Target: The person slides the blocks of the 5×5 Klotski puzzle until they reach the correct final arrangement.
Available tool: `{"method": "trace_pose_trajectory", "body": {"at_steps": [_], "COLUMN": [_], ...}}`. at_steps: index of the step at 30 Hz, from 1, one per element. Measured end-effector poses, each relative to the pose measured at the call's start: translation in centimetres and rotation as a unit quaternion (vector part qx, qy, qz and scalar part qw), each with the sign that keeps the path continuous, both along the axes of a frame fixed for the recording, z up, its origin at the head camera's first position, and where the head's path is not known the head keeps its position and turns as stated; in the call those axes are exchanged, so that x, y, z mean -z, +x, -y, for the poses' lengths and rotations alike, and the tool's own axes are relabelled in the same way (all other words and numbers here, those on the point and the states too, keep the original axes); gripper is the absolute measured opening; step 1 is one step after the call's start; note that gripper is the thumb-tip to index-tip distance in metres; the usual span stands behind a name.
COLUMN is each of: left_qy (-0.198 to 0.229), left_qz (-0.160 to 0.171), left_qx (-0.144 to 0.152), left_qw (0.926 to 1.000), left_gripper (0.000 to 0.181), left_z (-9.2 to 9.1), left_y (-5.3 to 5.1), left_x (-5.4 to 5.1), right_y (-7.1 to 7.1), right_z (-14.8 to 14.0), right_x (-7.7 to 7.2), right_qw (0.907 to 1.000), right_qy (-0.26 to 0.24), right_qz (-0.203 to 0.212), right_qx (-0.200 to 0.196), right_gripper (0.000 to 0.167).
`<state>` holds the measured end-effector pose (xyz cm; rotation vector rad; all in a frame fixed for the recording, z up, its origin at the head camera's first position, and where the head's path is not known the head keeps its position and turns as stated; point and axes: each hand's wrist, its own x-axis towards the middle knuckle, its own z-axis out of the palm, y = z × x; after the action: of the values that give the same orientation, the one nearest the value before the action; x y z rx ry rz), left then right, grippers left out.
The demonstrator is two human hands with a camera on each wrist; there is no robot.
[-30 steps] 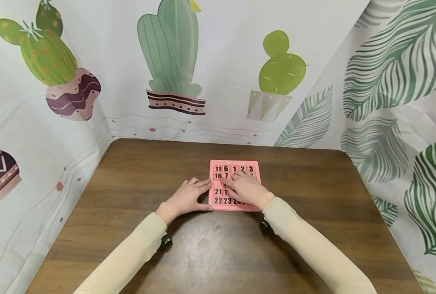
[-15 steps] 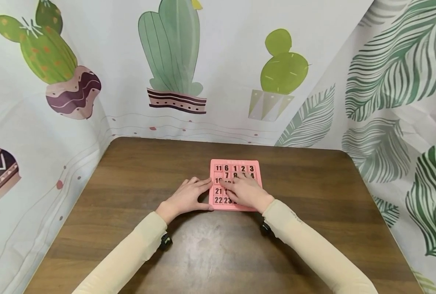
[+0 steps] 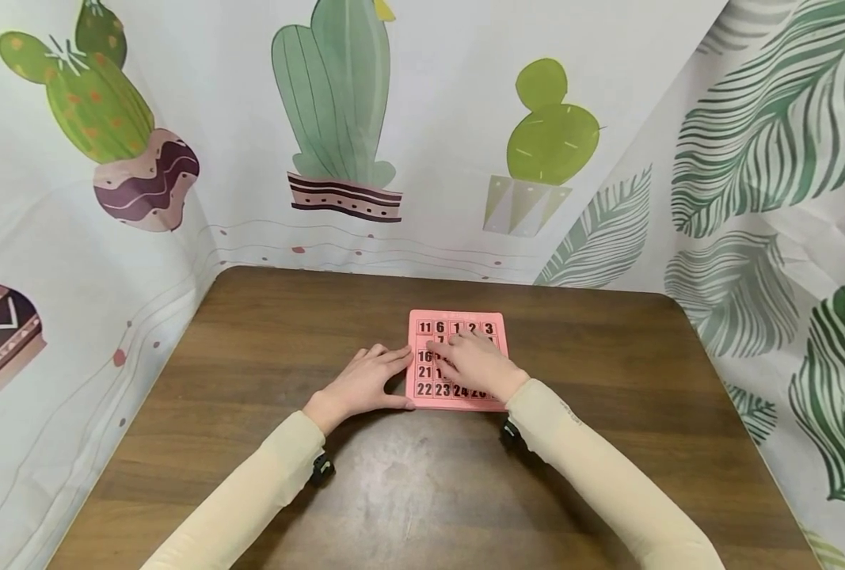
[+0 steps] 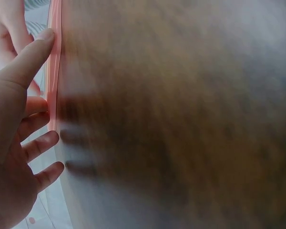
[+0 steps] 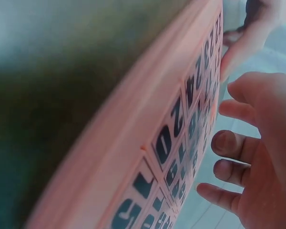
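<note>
A pink sliding number puzzle [image 3: 458,402] with black numerals lies on the table. Along its left edge, my left hand [image 3: 360,384] rests with fingers extended and the thumb at the lower left corner; in the left wrist view the thumb [image 4: 35,55] touches the puzzle's side. My right hand [image 3: 477,362] is over the tiles, its index fingertip at the left end of the second row, where no numeral shows. The tile 16 [image 3: 424,357] sits in the third row, left column. Several tiles are hidden under the right hand. In the right wrist view its fingers [image 5: 231,145] are slightly bent, holding nothing.
The brown wooden table [image 3: 393,483] extends around the puzzle on all sides. Behind it hangs a white cloth [image 3: 436,142] printed with cacti and leaves. Dark wrist devices show beneath both sleeves.
The tile 16 has slid down from the second row to the third in the left column. My right index finger went down with it, then back up. The left hand stays put.
</note>
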<state>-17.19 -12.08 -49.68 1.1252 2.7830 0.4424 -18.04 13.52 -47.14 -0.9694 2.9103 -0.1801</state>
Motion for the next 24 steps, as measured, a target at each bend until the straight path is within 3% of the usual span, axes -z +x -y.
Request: {"method": "trace_pose_trajectory", "body": {"at_steps": [5, 10, 16, 24], "left_qy": [0.000, 0.000, -0.004, 0.005], "left_qz": [0.002, 0.007, 0.007, -0.004], "left_qx": [0.000, 0.000, 0.001, 0.000], "left_qw": [1.0000, 1.0000, 1.0000, 1.0000], "left_gripper": [0.090, 0.091, 0.092, 0.090], "left_z": [-0.1, -0.2, -0.2, -0.1], "left_y": [0.2, 0.2, 0.1, 0.1], "left_x": [0.0, 0.0, 0.0, -0.2], "right_y": [-1.4, -1.6, -0.9, -0.3], "right_z": [0.2, 0.3, 0.2, 0.1], "right_x": [0.3, 0.2, 0.1, 0.0], "right_qw": [0.9994, 0.9983, 0.9984, 0.9999], "right_qy": [0.001, 0.012, 0.003, 0.007], "right_qz": [0.009, 0.020, 0.033, 0.011], "right_qx": [0.034, 0.053, 0.046, 0.009], "right_gripper": [0.045, 0.047, 0.047, 0.042]}}
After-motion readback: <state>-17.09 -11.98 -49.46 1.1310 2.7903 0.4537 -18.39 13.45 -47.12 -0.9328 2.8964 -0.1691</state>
